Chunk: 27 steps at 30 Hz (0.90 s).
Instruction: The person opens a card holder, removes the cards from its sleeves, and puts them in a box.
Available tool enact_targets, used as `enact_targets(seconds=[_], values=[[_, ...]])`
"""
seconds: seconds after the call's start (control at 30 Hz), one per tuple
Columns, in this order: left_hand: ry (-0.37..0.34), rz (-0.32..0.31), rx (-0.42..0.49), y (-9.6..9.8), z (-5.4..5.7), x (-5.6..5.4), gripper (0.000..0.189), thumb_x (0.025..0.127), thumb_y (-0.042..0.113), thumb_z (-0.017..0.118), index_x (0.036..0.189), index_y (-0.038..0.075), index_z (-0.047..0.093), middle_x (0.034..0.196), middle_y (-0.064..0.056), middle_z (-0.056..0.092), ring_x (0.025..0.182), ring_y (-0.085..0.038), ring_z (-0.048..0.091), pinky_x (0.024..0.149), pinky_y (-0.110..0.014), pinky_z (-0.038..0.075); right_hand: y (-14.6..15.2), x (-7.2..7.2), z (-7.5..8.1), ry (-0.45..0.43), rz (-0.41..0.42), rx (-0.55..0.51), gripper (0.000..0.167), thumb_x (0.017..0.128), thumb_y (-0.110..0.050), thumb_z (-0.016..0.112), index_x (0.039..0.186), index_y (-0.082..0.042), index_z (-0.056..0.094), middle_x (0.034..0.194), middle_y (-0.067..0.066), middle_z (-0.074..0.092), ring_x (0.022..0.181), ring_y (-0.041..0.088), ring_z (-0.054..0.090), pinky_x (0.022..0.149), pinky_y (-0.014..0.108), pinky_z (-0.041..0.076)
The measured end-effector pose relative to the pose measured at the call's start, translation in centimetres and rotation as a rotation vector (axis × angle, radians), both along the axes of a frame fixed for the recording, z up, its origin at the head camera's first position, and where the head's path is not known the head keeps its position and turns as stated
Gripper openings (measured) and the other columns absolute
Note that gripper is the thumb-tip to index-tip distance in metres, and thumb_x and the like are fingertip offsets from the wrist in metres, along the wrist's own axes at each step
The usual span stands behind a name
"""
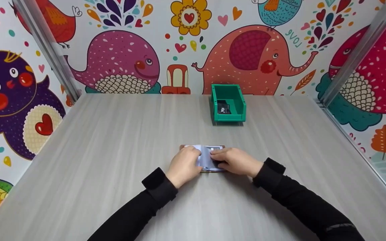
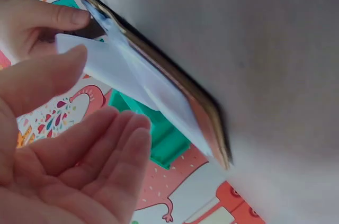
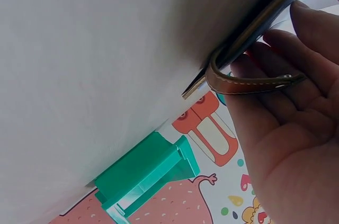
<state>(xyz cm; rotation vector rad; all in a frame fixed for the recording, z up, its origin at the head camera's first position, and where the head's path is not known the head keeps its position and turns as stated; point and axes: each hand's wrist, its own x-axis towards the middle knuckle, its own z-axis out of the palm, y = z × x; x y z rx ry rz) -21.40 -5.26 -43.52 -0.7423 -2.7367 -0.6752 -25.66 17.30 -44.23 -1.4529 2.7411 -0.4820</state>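
A brown leather card holder (image 1: 181, 147) with clear sleeves lies opened out on the table between both hands. One pale sleeve page (image 2: 103, 62) stands lifted from the others. My left hand (image 1: 185, 165) is at the holder's left side, its thumb beside the raised page and its fingers loosely bent, apart from the thumb. My right hand (image 1: 238, 161) rests at the right side, the thumb (image 3: 312, 25) touching the sleeves and the fingers gently bent. A stitched brown strap (image 3: 249, 84) with a metal snap curves out near the right palm. Something dark under the right thumb is partly hidden.
A green open-front bin (image 1: 230, 117) stands at the back of the table, right of the middle, with a black card-like item (image 1: 223, 107) inside. Printed cartoon panels (image 1: 122, 60) and metal posts bound the table (image 1: 119, 134) at the back and sides.
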Motion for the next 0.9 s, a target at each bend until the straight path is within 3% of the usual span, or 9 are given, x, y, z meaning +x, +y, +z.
enact_targets(seconds=[0.2,0.5,0.9], values=[[0.020,-0.019,0.002,0.5,-0.1,0.3,0.028,0.073,0.007,0.081,0.096,-0.002,0.070,0.092,-0.011,0.066,0.087,-0.027,0.063,0.077,-0.039,0.051,0.1,0.0,0.0,0.008,0.015,-0.018,0.038,0.086,0.002,0.072,0.124,0.004,0.066,0.127,0.017,0.064,0.120,0.026,0.060,0.096,0.042,0.049],[0.093,-0.061,-0.029,1.3,-0.5,0.3,0.013,0.073,0.002,0.078,0.078,0.005,0.067,0.084,-0.005,0.063,0.083,-0.024,0.062,0.076,-0.036,0.050,0.1,0.1,0.0,0.018,0.030,-0.023,0.038,0.086,0.003,0.072,0.124,0.005,0.065,0.127,0.018,0.064,0.119,0.028,0.060,0.095,0.042,0.049],[0.138,-0.088,-0.024,1.5,-0.6,0.3,0.008,0.072,-0.003,0.076,0.074,0.004,0.072,0.078,-0.003,0.066,0.079,-0.022,0.064,0.075,-0.035,0.051,0.2,0.0,0.0,0.005,0.030,-0.027,0.038,0.086,0.002,0.073,0.123,0.005,0.066,0.126,0.019,0.064,0.118,0.029,0.060,0.094,0.042,0.050]])
